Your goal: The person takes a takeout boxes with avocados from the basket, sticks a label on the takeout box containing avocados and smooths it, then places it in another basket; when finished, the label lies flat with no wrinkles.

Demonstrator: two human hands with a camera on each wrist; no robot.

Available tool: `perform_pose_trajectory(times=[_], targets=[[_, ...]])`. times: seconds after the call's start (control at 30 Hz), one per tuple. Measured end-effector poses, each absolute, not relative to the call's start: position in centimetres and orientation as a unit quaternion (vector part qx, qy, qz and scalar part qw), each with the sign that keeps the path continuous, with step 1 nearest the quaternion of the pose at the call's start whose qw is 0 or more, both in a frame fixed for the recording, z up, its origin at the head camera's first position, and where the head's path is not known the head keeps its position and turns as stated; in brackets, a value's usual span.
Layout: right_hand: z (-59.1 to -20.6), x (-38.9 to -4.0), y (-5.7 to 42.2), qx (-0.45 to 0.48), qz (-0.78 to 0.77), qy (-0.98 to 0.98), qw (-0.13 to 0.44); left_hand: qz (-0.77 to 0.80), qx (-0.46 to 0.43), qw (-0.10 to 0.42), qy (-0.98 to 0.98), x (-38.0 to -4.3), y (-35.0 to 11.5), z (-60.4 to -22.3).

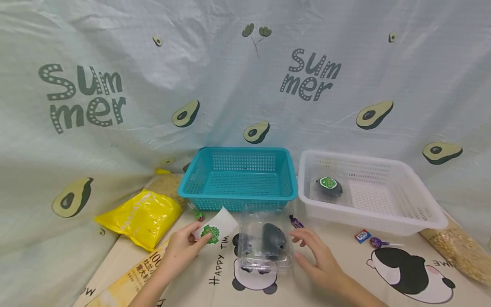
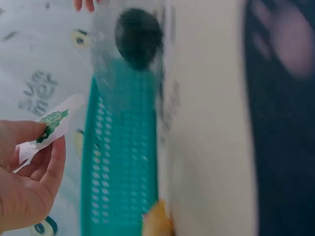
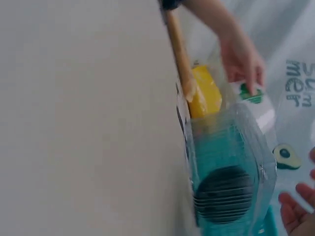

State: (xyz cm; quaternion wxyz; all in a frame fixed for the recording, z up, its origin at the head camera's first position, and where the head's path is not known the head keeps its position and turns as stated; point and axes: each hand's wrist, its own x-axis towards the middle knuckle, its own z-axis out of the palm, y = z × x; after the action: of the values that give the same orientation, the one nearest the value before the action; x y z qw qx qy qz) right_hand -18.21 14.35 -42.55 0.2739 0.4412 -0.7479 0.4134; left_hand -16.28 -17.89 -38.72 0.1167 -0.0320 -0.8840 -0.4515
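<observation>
My left hand (image 1: 183, 247) pinches a white slip of paper (image 1: 226, 221) bearing a round green sticker (image 1: 210, 235), thumb over the sticker's edge. To its right a clear plastic clamshell box (image 1: 249, 253) lies on the tablecloth, its lid apparently down. Inside is a dark, rounded item (image 1: 273, 241); in the left wrist view this dark item (image 2: 139, 39) looks smooth and oval. Beside the box's right side hovers my right hand (image 1: 320, 260), fingers loosely bent and holding nothing. The right wrist view shows a small gap between the box (image 3: 241, 142) and these fingers (image 3: 293, 211).
A turquoise basket (image 1: 238, 199) stands behind the box. The white basket (image 1: 372, 219) at right holds a similar clear box with a green sticker (image 1: 328, 183). Yellow bag (image 1: 143, 217) and pasta packet (image 1: 130, 273) lie left; lollipop (image 1: 377, 242), small sweets (image 1: 362, 236) and grain bag (image 1: 460, 247) right.
</observation>
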Motion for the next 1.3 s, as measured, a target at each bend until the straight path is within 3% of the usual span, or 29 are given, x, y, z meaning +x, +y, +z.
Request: perform_pose_trajectory(times=[0.2, 0.5, 0.87, 1.1, 1.3], targets=[[-40.5, -19.0, 11.8, 0.502, 0.426, -0.699, 0.279, -0.488, -0.138, 0.108, -0.855, -15.2, -14.6, -36.8], [-38.6, -18.9, 8.4, 0.498, 0.439, -0.693, 0.282, -0.483, -0.255, 0.139, -0.826, -15.4, -11.4, -36.4], [-38.8, -19.0, 8.2, 0.476, 0.451, -0.697, 0.290, -0.469, -0.261, 0.117, -0.835, -15.5, -10.7, -36.6], [-38.5, -18.8, 8.7, 0.414, 0.467, -0.743, 0.242, -0.454, -0.226, 0.166, -0.846, -15.6, -12.0, -36.4], [-37.7, -18.0, 8.6, 0.400, 0.479, -0.752, 0.213, -0.458, -0.222, 0.169, -0.844, -15.9, -12.6, -36.6]])
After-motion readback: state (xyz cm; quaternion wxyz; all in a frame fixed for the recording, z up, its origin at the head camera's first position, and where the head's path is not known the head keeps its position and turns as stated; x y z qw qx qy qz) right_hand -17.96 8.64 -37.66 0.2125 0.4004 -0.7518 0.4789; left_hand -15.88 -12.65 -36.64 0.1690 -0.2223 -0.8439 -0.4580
